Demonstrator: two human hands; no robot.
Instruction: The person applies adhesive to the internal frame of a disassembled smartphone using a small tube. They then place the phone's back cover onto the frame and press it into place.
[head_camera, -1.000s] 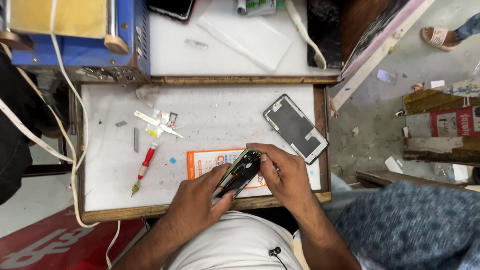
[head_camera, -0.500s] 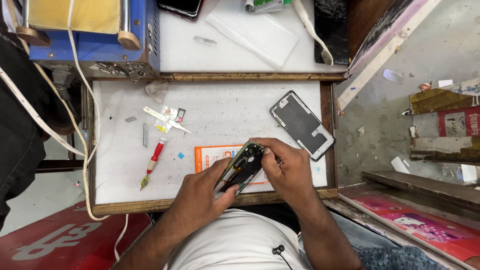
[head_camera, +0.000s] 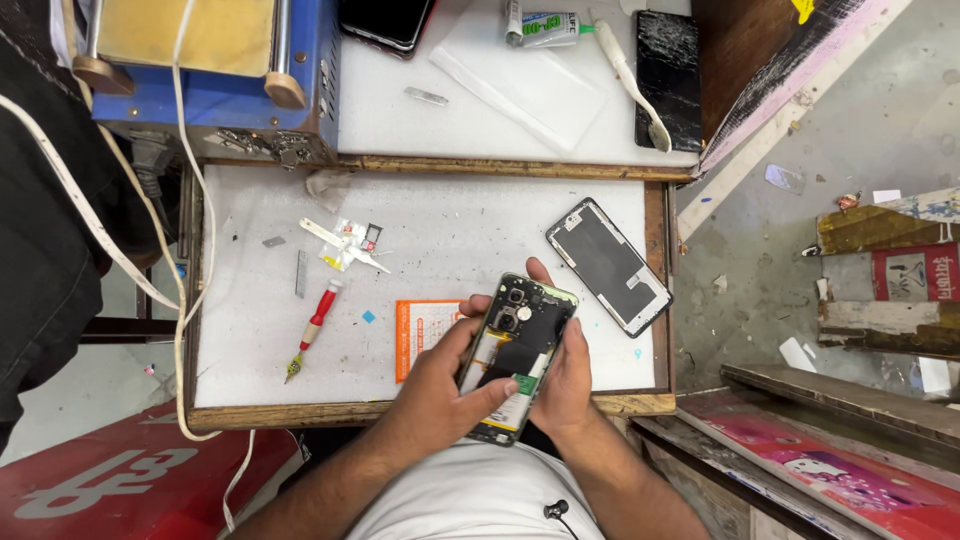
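left hand (head_camera: 440, 392) and right hand (head_camera: 565, 375) cupped together (fingers curled), forearms converging.

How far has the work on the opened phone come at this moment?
Done: the phone is open, its board and battery bare; the removed screen lies on the white tray. In hand: left hand and right hand both hold it. Left: the red screwdriver lies untouched.

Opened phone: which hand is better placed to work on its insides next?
Probably the left hand: its thumb already rests on the opened phone, while the right hand cradles the phone from the side.
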